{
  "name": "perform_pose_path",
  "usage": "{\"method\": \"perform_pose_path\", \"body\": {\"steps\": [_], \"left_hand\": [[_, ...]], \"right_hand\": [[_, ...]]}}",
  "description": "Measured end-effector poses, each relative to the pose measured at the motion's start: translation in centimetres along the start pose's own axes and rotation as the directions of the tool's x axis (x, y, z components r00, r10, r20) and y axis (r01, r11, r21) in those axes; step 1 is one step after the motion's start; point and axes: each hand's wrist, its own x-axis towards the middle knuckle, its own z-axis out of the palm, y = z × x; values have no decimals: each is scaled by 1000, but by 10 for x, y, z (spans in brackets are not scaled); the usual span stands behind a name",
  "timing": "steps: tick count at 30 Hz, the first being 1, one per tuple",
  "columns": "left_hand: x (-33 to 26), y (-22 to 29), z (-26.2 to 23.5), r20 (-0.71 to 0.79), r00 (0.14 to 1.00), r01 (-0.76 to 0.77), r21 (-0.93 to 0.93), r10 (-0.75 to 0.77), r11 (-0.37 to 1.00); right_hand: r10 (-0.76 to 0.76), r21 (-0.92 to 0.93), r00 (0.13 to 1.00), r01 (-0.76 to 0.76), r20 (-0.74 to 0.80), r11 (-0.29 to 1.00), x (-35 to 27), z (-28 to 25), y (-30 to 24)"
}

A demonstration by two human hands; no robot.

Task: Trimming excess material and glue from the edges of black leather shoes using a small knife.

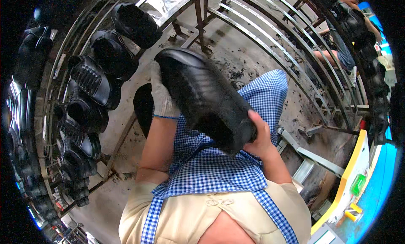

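A black leather shoe (pixel 202 81) is held up in front of me, above my lap, its toe toward the upper left and its heel toward the lower right. My left hand (pixel 162 94), in a pale knitted glove with a blue cuff edge, grips it along the toe side; its fingertips are hidden behind the shoe. My bare right hand (pixel 259 136) is closed round the heel end, thumb on the near face. The shoe's dark opening faces me. A blue-and-white checked apron (pixel 215 172) covers my lap below it.
To the left, several black shoes (pixel 90 79) stand along a metal rack (pixel 63 67). Metal rails (pixel 270 41) curve across the upper right, with another person (pixel 344 56) beyond them. Dark scraps litter the floor (pixel 228 58). A yellow-edged blue surface (pixel 379 189) holds a small green object (pixel 358 185).
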Motion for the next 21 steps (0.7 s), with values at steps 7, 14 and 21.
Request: {"method": "perform_pose_path", "body": {"steps": [7, 14, 21], "left_hand": [[-7, 13, -9, -56, 987, -114, 401, 148, 909], [-7, 21, -12, -162, 981, -2, 525, 103, 851], [-8, 34, -42, -239, 952, -125, 270, 193, 955]], "right_hand": [[705, 634, 695, -608, 137, 477, 5, -23, 16], [865, 833, 435, -552, 248, 39, 6, -14, 54], [677, 746, 652, -250, -341, 617, 67, 7, 49]]}}
